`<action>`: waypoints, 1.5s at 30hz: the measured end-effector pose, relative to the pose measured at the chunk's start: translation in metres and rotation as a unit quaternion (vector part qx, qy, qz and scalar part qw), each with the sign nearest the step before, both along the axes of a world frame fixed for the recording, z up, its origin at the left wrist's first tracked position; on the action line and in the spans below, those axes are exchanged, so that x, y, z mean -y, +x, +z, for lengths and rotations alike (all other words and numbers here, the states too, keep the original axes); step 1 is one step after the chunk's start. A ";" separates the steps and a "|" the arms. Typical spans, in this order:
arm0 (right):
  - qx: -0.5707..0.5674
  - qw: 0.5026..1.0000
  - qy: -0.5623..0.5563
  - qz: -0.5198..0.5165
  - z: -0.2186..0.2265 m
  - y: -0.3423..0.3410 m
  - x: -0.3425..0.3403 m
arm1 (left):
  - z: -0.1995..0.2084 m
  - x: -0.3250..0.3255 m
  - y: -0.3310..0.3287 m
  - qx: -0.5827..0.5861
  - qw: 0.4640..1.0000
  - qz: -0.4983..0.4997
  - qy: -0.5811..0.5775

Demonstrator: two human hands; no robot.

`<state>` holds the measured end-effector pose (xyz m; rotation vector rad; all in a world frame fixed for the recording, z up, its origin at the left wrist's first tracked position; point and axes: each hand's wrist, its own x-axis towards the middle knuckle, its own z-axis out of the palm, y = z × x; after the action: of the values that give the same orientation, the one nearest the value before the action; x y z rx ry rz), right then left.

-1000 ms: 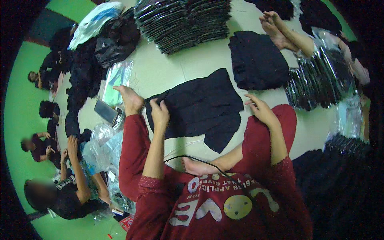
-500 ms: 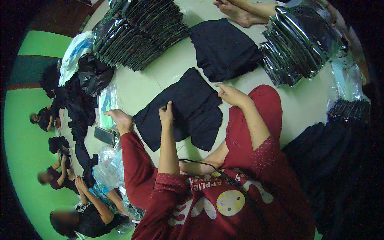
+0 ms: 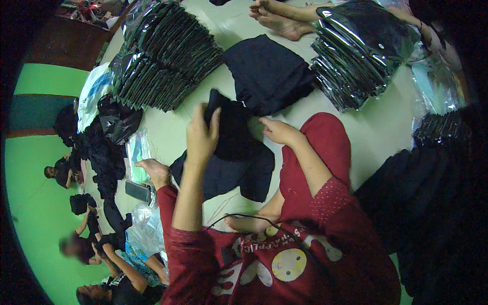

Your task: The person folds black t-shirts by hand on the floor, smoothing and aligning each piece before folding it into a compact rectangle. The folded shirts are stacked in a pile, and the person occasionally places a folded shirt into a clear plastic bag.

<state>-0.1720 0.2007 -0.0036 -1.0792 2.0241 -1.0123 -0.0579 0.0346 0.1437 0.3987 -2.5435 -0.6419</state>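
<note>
A black garment [image 3: 236, 170] lies on the floor between my legs, its upper part folded up and lifted. My left hand [image 3: 202, 134] grips the raised end of the cloth, with the thumb on the near side. At the garment's right edge, my right hand [image 3: 278, 131] has its fingers curled together on the cloth; the fingertips are slightly blurred. Just beyond lies a flat pile of folded black garments [image 3: 269, 73].
Tall stacks of black garments in clear bags stand at the far left [image 3: 162, 58] and far right [image 3: 356, 56]. A person's bare feet [image 3: 282, 20] rest between them. A phone-like dark object [image 3: 137, 191] and clear plastic bags [image 3: 147, 223] lie left. Dark cloth [image 3: 401, 203] heaps right. Several people sit left.
My left hand has taken hold of the garment and lifted its upper part. My right hand has moved slightly left and nearer, onto the cloth's edge. The view has shifted a little.
</note>
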 end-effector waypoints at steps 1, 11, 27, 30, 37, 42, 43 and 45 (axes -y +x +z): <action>-0.007 1.000 0.001 0.002 0.000 0.001 0.002 | 0.027 -0.002 -0.012 0.000 0.998 -0.060 0.020; -0.001 0.995 0.093 0.021 -0.012 0.007 0.008 | 0.122 0.047 -0.153 0.025 0.967 -0.191 0.167; 0.005 0.997 0.068 0.036 0.006 0.002 0.007 | -0.064 -0.055 -0.122 -0.004 0.979 -0.156 -0.134; 0.004 1.000 0.019 -0.007 -0.001 0.005 0.003 | -0.065 -0.052 -0.077 -0.084 0.991 -0.101 -0.011; 0.025 0.998 -0.051 0.010 -0.011 0.000 0.002 | -0.114 -0.090 0.129 0.326 0.926 -0.189 -0.026; 0.024 0.999 -0.005 0.025 -0.008 -0.002 -0.003 | -0.142 -0.111 0.185 0.221 0.956 -0.179 -0.072; 0.026 0.999 0.024 0.022 -0.007 -0.003 -0.003 | -0.143 -0.109 0.184 0.214 0.958 -0.172 -0.083; 0.008 0.998 0.043 0.039 -0.006 -0.003 -0.005 | -0.143 -0.096 0.174 0.241 0.956 -0.163 0.028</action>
<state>-0.1746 0.2053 -0.0099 -1.0911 1.9784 -0.8843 0.1162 0.1302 0.0009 0.1646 -3.1022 -0.8192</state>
